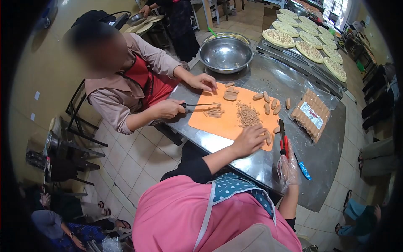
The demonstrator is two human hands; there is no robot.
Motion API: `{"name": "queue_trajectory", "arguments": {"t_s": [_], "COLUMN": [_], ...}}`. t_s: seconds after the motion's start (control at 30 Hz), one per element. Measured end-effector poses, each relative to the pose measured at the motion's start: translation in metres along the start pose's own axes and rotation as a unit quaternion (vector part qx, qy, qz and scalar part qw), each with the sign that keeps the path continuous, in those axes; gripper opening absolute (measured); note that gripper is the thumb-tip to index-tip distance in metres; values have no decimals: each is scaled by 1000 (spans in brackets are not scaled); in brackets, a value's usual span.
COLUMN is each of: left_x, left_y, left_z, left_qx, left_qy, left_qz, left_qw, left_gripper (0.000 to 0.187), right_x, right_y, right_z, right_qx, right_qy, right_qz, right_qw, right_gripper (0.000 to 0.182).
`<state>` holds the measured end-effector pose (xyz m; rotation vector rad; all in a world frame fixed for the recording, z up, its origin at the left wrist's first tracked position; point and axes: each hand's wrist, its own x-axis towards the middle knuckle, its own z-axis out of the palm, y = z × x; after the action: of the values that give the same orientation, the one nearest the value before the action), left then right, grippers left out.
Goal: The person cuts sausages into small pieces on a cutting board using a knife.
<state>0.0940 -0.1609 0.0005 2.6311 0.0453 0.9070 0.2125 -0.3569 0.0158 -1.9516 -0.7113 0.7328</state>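
My left hand (251, 141) is bare and reaches over the orange cutting board (201, 119), its fingertips curled against a sausage piece (268, 137) near the board's right edge. In a clear plastic glove, my right hand (289, 167) grips a knife (283, 145) by its red handle, dark blade pointing up and away beside the board. Finely diced sausage (248, 115) lies heaped mid-board. Several short sausage pieces (267, 108) are scattered beyond it. Across the board, a co-worker's hand (170, 108) holds a black-handled knife (201, 104) over sausage strips (214, 111).
A pack of sausages (311, 113) and a blue-handled knife (305, 171) lie on the steel table (323, 164) to the right. Farther back stands a metal bowl (226, 54). Several topped dough rounds (310, 51) cover the rear surface. The co-worker (142, 75) faces me at the left.
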Motion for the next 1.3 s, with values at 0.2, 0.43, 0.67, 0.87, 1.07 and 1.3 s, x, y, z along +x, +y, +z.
{"name": "queue_trajectory", "arguments": {"t_s": [0.2, 0.43, 0.67, 0.87, 1.07, 1.3], "left_x": [-54, -77, -59, -38, -10, 3], "left_y": [-48, -75, -92, -109, -116, -138], "left_z": [-65, -85, -76, -62, -71, -57], "left_qx": [66, 110, 108, 193, 124, 50], "left_qy": [71, 98, 34, -44, -129, -164], "left_qz": [-117, -175, -147, -125, -212, -225], "left_qw": [988, 973, 983, 972, 961, 959], "left_gripper": [18, 18, 26, 32, 21, 11], "right_x": [-11, 3, 2, -3, -6, -9], "right_y": [-58, -25, -18, -24, -34, -40], "right_z": [0, 17, 18, 16, 12, 12], "right_qx": [65, -20, -13, 5, 2, -11], "right_qy": [-48, -34, -43, -36, -55, -64], "right_qz": [125, 13, -8, -25, 23, 11], "right_qw": [989, 999, 999, 999, 998, 998], "right_gripper": [59, 60, 61, 61, 61, 60]}}
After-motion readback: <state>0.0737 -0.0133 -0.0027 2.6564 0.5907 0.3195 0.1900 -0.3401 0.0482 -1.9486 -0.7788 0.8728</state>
